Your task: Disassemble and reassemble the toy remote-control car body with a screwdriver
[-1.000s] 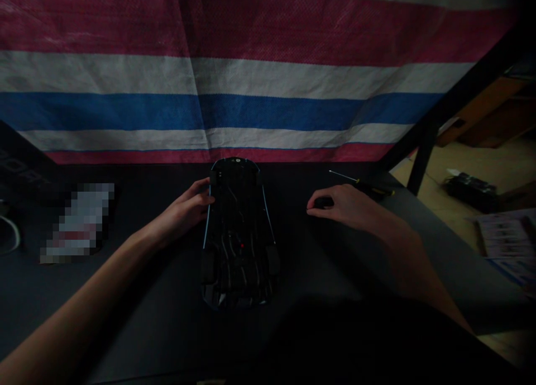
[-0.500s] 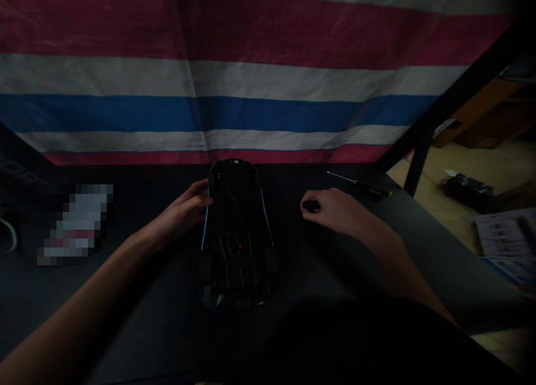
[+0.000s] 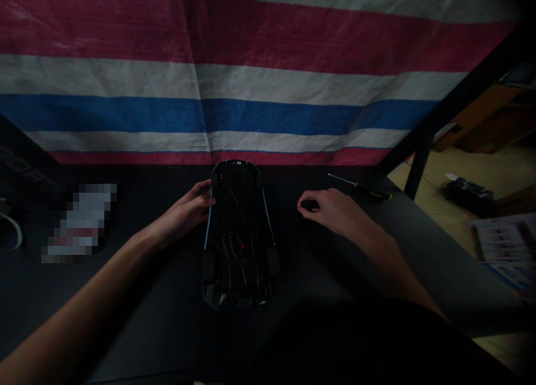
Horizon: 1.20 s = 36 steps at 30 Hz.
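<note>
A dark toy car (image 3: 240, 223) lies upside down on the black table, its wheels and underside facing up and a small red spot near its rear half. My left hand (image 3: 188, 212) is at the car's left side, with fingers and thumb against its edge. To the right of the car, my right hand (image 3: 322, 209) is curled above the tabletop, thumb and fingers closed in a ring. Something small and black shows inside that ring, too dark to name. A screwdriver (image 3: 362, 187) with a black and yellow handle lies just beyond my right hand.
A pixelated flat item (image 3: 81, 223) is on the table (image 3: 167, 318) at the left, with a pale cable (image 3: 17, 231) farther left. Striped tarpaulin (image 3: 251, 117) hangs behind the table. Right of the table edge, dark packaged items (image 3: 469, 195) and printed sheets (image 3: 505, 242) are on the floor.
The view has shifted slightly, so the car sits a little to the right in the picture. Both hands keep nearly the same places and poses.
</note>
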### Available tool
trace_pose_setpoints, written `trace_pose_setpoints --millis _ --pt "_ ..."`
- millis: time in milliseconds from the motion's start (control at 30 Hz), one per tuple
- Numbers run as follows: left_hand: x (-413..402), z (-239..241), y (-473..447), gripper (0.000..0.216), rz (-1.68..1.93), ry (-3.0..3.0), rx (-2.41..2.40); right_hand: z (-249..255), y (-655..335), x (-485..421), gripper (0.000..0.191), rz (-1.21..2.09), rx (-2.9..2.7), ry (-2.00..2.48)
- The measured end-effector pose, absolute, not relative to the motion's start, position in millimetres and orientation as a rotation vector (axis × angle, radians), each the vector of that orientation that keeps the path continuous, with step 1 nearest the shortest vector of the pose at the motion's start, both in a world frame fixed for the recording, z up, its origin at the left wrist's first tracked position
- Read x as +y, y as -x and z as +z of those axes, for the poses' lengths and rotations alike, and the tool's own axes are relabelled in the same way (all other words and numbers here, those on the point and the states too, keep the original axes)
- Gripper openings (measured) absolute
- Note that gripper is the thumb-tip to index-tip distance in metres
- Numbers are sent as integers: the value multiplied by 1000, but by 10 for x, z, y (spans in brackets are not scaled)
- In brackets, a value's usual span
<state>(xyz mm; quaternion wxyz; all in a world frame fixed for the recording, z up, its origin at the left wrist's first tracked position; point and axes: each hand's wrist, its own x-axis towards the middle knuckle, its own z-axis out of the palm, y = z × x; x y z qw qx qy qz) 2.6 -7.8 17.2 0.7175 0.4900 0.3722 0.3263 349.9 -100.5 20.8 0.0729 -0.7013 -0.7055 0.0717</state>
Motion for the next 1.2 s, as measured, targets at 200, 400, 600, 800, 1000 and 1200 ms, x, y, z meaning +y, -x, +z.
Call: trace_pose_setpoints --millis 200,400,600,800,1000,1200 --pt "-68 172 -24 63 719 -1071 830 177 -3414 -1003 22 169 -2136 2140" --pt "-67 179 -33 67 699 -1071 841 116 -3373 -993 33 169 -2122 2168" --pt "-53 141 -28 64 723 -1061 807 47 -3409 -945 29 235 -2069 2093" --pt "-38 101 -8 63 727 -1067 771 466 -3285 -857 20 372 -2054 1674" --pt "-63 133 3 61 728 -1051 709 1081 -2515 -737 25 423 -2430 1506" --pt "-69 121 2 57 777 -1022 678 1275 -1868 -616 28 309 -2768 1562"
